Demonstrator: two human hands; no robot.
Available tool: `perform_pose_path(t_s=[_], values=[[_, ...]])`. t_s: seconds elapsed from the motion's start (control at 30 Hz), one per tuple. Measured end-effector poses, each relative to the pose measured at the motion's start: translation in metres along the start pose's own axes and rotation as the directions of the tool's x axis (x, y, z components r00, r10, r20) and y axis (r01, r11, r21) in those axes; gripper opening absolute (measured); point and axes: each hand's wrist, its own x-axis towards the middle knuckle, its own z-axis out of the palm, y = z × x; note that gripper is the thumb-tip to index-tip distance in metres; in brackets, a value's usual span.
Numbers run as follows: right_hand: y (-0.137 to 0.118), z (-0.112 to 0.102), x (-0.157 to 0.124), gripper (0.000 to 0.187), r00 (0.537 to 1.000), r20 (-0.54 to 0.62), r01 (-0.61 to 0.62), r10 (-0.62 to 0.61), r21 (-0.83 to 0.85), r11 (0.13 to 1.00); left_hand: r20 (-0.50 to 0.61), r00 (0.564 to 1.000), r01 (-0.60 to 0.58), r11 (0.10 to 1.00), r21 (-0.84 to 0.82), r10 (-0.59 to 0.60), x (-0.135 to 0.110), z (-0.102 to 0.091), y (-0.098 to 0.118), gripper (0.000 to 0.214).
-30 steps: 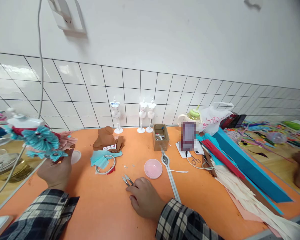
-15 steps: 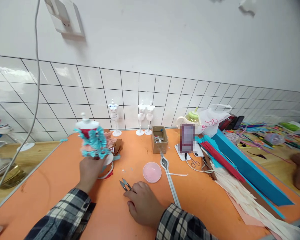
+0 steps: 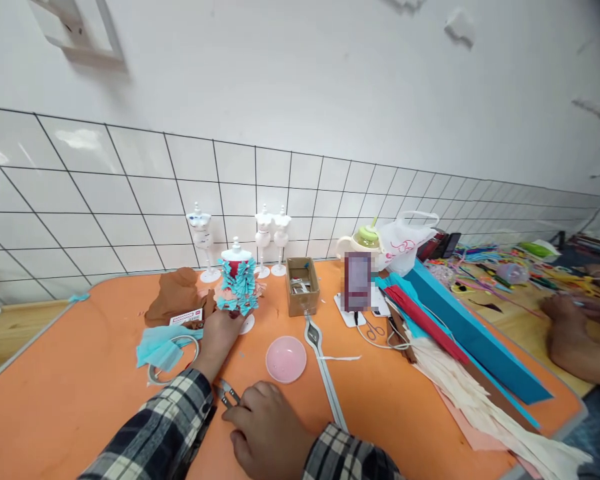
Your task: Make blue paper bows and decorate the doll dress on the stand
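A small white dress form (image 3: 237, 253) stands upright, dressed in turquoise ruffles (image 3: 241, 287) over a red bodice, with pink fabric behind. My left hand (image 3: 221, 337) is closed around its lower part, and its white base (image 3: 248, 325) peeks out beside the fingers. Low over the orange table, my right hand (image 3: 267, 427) is curled on a pair of thread snips (image 3: 226, 392). Their blades point away to the left, and the handles are hidden under my fingers. Just beyond that hand lies a pink dish (image 3: 286, 359).
Brown fabric (image 3: 173, 297), turquoise fabric (image 3: 163, 348) and a ring (image 3: 155, 375) lie left. Behind are bare dress forms (image 3: 263, 233) and a cardboard box (image 3: 303, 307). A zipper (image 3: 330, 387), phone (image 3: 359, 280) and fabric strips (image 3: 460, 373) lie right. Another person's arm (image 3: 570, 340) is far right.
My left hand has carried the dressed form rightward and farther back, uncovering the brown and turquoise fabric. The view has turned right. My right hand stays at the snips.
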Motion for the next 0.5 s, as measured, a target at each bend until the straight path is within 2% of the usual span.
perform_pose_path(t_s=[0.13, 0.3, 0.43, 0.5], values=[[0.003, 0.004, 0.000, 0.030, 1.000, 0.009, 0.006, -0.006, 0.009, 1.000, 0.033, 0.999, -0.001, 1.000, -0.018, 0.002, 0.001, 0.001, 0.000, 0.044], [0.007, 0.006, 0.000, 0.030, 0.999, 0.025, 0.027, -0.027, 0.030, 0.999, 0.132, 0.990, -0.036, 0.998, -0.060, 0.044, -0.011, -0.013, -0.009, 0.026], [0.008, 0.003, -0.002, 0.031, 0.999, 0.026, 0.041, -0.042, 0.043, 0.998, 0.288, 0.952, -0.081, 0.993, -0.081, 0.101, -0.006, -0.051, -0.037, 0.027], [0.009, 0.003, -0.002, 0.031, 0.998, 0.029, 0.056, -0.057, 0.041, 0.998, 0.366, 0.930, -0.014, 0.999, -0.036, 0.026, 0.007, -0.079, -0.059, 0.020]])
